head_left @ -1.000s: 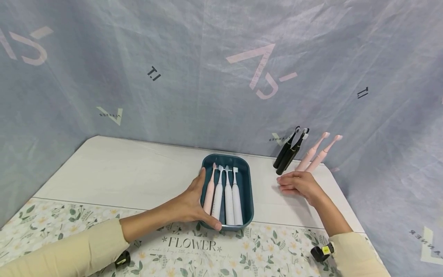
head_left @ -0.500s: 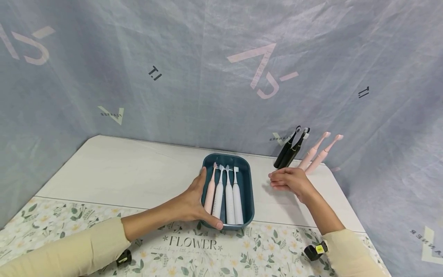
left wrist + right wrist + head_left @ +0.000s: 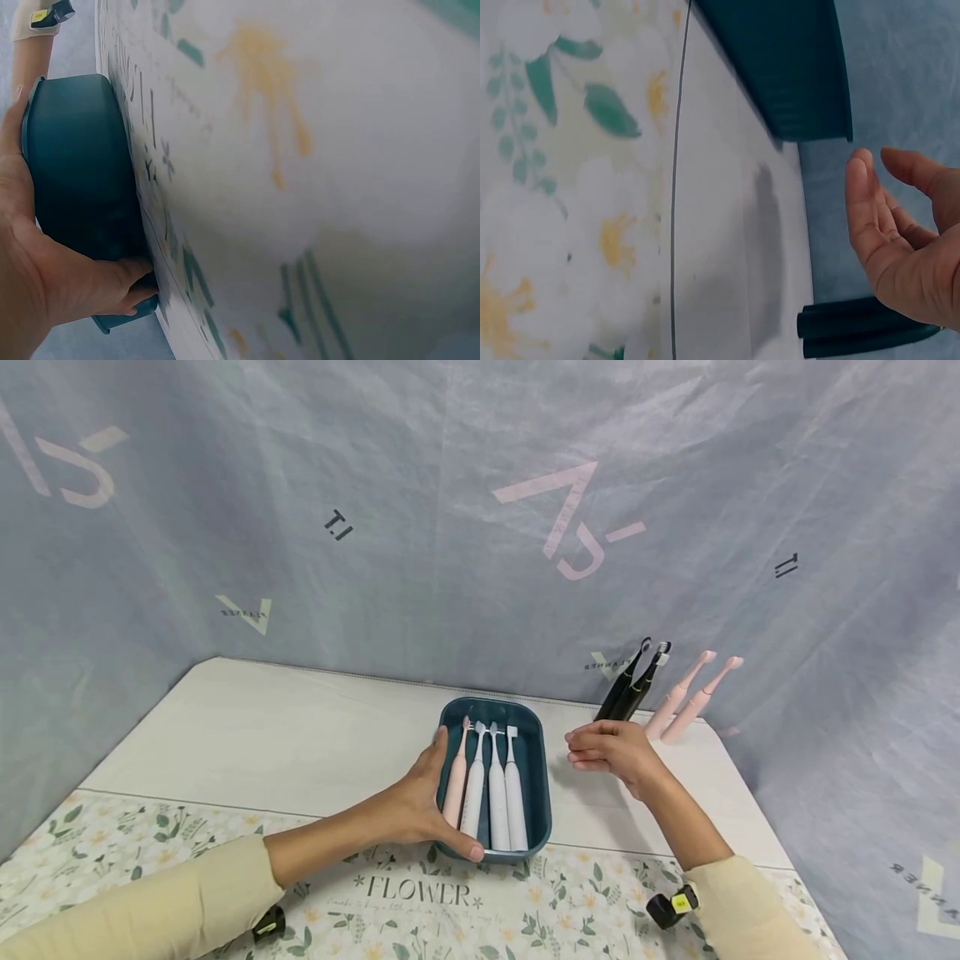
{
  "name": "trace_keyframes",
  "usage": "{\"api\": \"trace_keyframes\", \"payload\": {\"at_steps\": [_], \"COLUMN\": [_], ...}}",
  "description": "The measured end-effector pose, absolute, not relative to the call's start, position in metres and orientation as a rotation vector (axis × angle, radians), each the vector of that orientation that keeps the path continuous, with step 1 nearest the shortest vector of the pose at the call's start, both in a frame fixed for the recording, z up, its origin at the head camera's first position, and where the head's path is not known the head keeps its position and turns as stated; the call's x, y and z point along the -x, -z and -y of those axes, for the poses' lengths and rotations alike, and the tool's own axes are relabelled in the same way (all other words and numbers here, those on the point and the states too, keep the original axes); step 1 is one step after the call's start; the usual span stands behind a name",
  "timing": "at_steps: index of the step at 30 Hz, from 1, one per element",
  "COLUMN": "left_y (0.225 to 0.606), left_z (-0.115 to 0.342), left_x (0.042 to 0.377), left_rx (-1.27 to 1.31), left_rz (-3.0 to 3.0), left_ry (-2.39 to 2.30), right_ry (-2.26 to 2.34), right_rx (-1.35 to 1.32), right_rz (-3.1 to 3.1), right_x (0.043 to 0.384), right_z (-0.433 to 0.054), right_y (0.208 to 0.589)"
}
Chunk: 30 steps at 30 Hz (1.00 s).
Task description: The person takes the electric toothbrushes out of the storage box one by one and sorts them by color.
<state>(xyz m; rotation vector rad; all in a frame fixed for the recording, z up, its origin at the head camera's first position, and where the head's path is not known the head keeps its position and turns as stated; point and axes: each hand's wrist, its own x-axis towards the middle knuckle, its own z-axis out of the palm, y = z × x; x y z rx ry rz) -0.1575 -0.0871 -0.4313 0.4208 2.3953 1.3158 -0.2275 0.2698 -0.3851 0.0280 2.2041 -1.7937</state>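
Note:
A dark teal bin [image 3: 542, 777] stands on the table with one pink electric toothbrush [image 3: 454, 789] and three white electric toothbrushes [image 3: 497, 802] lying side by side in it. My left hand [image 3: 416, 797] grips the bin's near left corner, thumb along the front, fingers along the left side. In the left wrist view the bin's outer wall [image 3: 82, 165] shows beside that hand. To the right of the bin my right hand [image 3: 615, 756] hovers with loosely bent fingers, holding nothing. Behind it stand black electric toothbrushes [image 3: 626, 689], their lower ends hidden by the hand, and two pink ones [image 3: 686, 714].
The table has a white far part [image 3: 300, 727] and a floral mat [image 3: 555, 910] printed "FLOWER" in front. A grey-blue curtain [image 3: 390, 568] hangs behind and at both sides. Each wrist carries a small black device [image 3: 663, 910].
My right hand has moved left toward the bin, away from the standing pink toothbrushes, with nothing in it. My left hand and the bin have stayed in place.

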Motion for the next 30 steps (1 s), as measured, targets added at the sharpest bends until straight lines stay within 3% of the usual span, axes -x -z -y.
{"api": "trace_keyframes", "payload": {"at_steps": [30], "left_y": [0.431], "left_z": [0.087], "left_x": [0.158], "left_rx": [-0.406], "left_rz": [-2.356], "left_ry": [-1.367], "right_ry": [1.855], "right_rx": [0.053], "right_rz": [-2.134], "right_x": [0.226], "right_z": [-0.225], "right_y": [0.378]}}
